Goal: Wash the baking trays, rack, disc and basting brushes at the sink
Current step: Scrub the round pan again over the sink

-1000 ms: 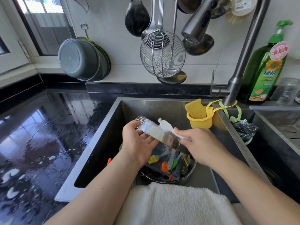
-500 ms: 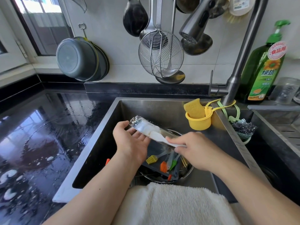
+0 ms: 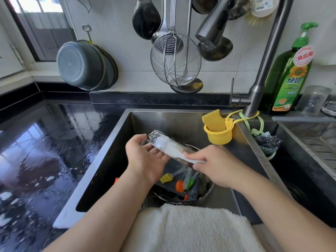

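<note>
Bright daylight pours in from the window (image 3: 36,28) at upper left and glares white across the wet black bench (image 3: 36,146). The sink (image 3: 138,120) walls sit in shade. Edges bow outward with wide-angle distortion. The shiny tray (image 3: 163,144) looks slightly smeared.

The left hand (image 3: 145,160) covers the lower left part of the shiny metal tray (image 3: 160,142), and the right hand (image 3: 216,164) hides its right end, so the tray's full outline cannot be told. The white cloth (image 3: 174,151) on the tray is smeared with blur; its right end vanishes under the right hand's fingers. Below the hands, at mid-frame, the basting brushes (image 3: 181,180) show their bristle ends only in part, the handles crossing under the tray. The round pan (image 3: 205,191) under them shows just a rim. The hanging utensils (image 3: 145,17) are cut off by the top edge.
</note>
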Motion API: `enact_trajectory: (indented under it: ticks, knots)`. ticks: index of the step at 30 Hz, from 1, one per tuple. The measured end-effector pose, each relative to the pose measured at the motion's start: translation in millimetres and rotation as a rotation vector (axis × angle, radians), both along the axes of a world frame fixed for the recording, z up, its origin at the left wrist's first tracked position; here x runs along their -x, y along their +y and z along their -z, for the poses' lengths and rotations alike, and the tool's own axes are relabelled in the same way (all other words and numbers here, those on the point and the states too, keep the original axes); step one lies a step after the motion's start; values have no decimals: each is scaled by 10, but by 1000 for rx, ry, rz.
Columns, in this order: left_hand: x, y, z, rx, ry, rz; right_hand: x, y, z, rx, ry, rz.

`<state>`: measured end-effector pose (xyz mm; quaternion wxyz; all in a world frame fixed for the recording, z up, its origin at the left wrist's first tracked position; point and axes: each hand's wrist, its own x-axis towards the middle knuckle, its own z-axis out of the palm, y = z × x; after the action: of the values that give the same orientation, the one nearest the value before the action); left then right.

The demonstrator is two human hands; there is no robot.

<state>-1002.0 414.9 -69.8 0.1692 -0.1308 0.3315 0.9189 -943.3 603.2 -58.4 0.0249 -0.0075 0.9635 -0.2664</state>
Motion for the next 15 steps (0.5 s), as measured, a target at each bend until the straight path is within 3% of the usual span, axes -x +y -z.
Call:
enact_trajectory:
  ticks: [3, 7, 13, 15]
  knots:
    - [37, -16, 5, -51, -26, -78, -60, 76, -14, -18, -50, 31]
    - [-57, 106, 22, 177, -18, 226, 20, -95, 91, 3, 18, 5]
    - [-1, 14, -6, 105, -56, 8, -33, 34, -13, 17, -114, 14]
    - [-40, 51, -16, 157, -68, 59, -59, 13, -22, 20, -113, 42]
